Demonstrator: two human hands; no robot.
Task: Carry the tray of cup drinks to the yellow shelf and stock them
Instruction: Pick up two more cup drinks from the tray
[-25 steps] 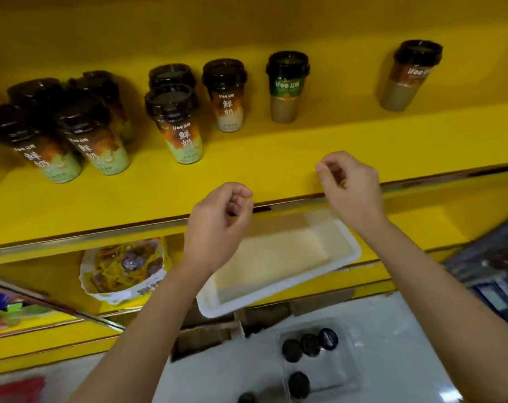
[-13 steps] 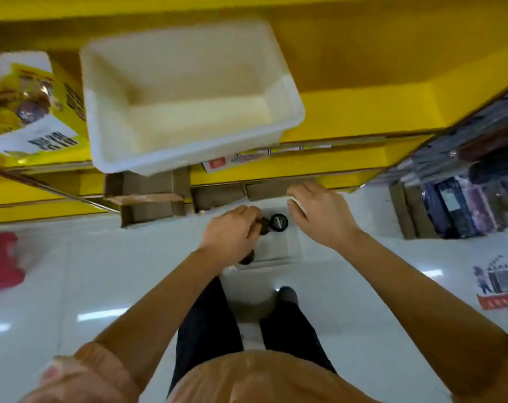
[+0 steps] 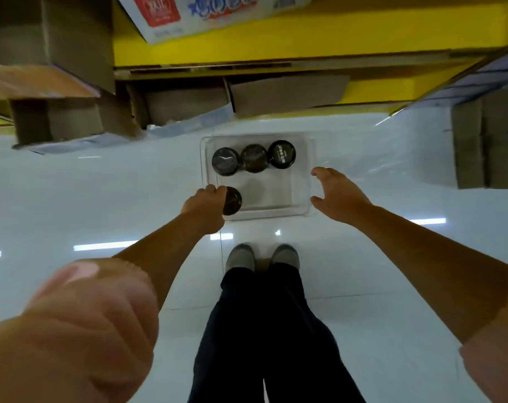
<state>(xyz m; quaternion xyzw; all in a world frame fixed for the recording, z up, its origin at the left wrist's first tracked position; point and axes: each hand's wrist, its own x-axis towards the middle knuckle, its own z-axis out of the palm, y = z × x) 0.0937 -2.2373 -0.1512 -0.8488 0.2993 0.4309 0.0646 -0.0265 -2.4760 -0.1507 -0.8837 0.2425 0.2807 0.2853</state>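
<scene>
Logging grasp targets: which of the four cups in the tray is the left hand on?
The lone cup in the tray's near-left corner; the left hand touches it, the other three sit untouched in the far row.

The tray [image 3: 308, 181] lies on the floor [image 3: 101, 184], directly ahead of the person's shoes [image 3: 263, 257] and before the base of the shelf [image 3: 276, 48]. In it, 3 cups [image 3: 253, 162] stand in a row along the far side, touching one another. 1 further cup [image 3: 233, 200] stands at the near left corner, under the left hand [image 3: 207, 206]. The right hand [image 3: 338, 196] sits at the tray's right edge. Cardboard boxes [image 3: 287, 93] lie behind the tray, under the shelf.
</scene>
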